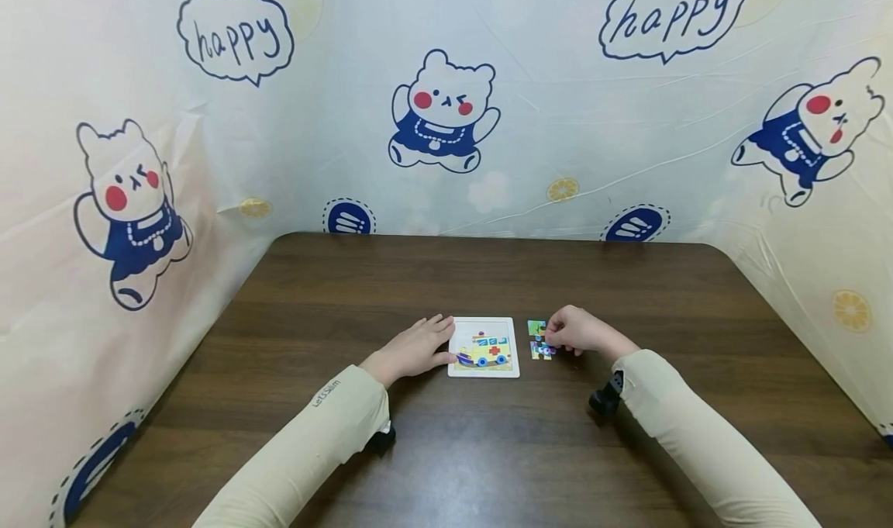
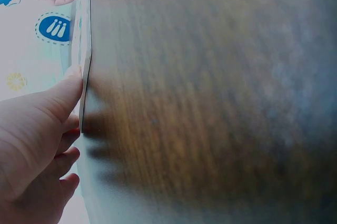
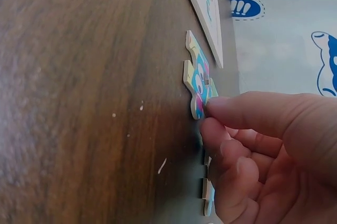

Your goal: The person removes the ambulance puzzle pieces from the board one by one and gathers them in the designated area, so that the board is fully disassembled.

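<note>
A white-framed jigsaw board [image 1: 515, 357] lies on the table with a yellow ambulance picture in its lower part. My left hand [image 1: 417, 347] rests along its left side, thumb near the lower left corner and the other fingers extended by the upper left. In the left wrist view, the thumb [image 2: 71, 87] touches the frame's edge. To the board's right, my right hand [image 1: 579, 331] pinches a colourful puzzle piece [image 3: 198, 84] between thumb and forefinger, at its edge. A green-patterned piece [image 1: 536, 327] lies beside these fingers, which partly cover the pieces there.
The brown wooden table [image 1: 446, 443] extends around the board on all sides. A printed cloth [image 1: 537, 132] with cartoon bears stands behind it and along both sides. A black wrist device [image 1: 605, 398] sits below the right sleeve. Small pale specks [image 3: 141, 105] dot the tabletop.
</note>
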A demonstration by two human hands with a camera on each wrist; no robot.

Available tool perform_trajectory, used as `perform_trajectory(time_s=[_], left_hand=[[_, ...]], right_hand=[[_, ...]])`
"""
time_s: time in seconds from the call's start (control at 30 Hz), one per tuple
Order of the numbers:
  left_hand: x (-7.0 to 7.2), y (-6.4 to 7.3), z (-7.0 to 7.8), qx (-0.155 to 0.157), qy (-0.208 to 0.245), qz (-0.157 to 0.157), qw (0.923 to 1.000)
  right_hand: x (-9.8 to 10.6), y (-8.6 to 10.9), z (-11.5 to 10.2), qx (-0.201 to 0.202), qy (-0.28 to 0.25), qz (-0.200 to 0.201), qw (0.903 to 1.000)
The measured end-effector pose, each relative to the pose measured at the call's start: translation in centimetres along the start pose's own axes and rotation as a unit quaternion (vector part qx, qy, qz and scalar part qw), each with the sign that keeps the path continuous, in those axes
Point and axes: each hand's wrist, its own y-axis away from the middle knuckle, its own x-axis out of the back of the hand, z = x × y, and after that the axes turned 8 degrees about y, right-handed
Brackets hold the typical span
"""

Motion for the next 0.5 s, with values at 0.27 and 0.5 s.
perform_trajectory(time_s=[0.27, 0.5], left_hand=[[0.21, 0.11, 0.13, 0.0, 0.004, 0.0, 1.0], [0.18, 0.11, 0.09, -0.002, 0.001, 0.001, 1.0]], right_hand=[[0.24, 0.13, 0.06, 0.011, -0.002, 0.001, 0.9999], [0.72, 0.13, -0.42, 0.012, -0.006, 0.021, 0.9997]])
